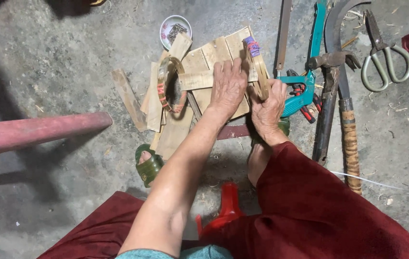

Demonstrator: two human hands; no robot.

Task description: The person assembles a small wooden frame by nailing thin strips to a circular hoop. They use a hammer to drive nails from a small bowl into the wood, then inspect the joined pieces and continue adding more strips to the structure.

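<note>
Two hands on work: right hand (268, 108) grips a bamboo hoop (258, 67), its long axis running away from the fingers. Left hand (227, 86), fingers spread flat, presses the bamboo slats (204, 64) just left of it.

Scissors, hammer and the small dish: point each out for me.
Scissors (385, 60): head view, on the pivot above the green loop handles.
Hammer (333, 59): head view, on its metal head.
Small dish (175, 29): head view, on the rim.

No packages, signs or screens were in view. The only label-like mark was a purple and red printed band (252, 47) wrapped around the upper end of a bent bamboo strip (261, 72).
</note>
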